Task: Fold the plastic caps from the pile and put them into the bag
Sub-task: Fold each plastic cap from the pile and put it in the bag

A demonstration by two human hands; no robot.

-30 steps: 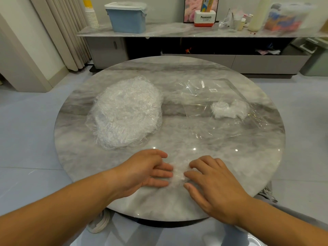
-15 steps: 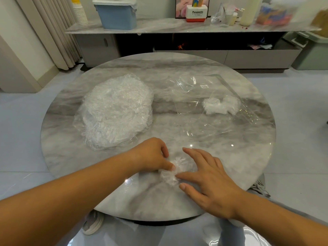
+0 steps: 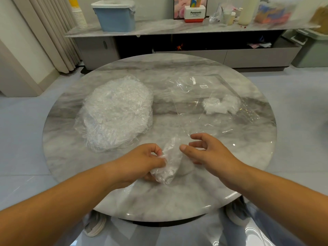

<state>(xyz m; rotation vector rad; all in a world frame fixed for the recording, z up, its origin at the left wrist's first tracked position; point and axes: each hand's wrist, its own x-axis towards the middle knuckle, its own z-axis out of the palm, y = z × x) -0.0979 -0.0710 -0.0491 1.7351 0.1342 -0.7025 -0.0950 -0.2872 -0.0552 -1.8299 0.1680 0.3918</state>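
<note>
A folded clear plastic cap is lifted off the round marble table near its front edge. My left hand grips the cap's lower end with curled fingers. My right hand hovers just right of it, fingers loosely spread, holding nothing. The pile of crinkled plastic caps sits on the table's left half. A clear flat bag lies on the right half with a few folded caps inside.
Behind the table runs a low marble sideboard with a blue bin, paper cups and bottles. Curtains hang at the far left. A green bin stands at the right. Shoes show under the table's near edge.
The flattened cap was bunched together between both hands, then my left hand picked it up. My right hand let go and lifted away to the right.
</note>
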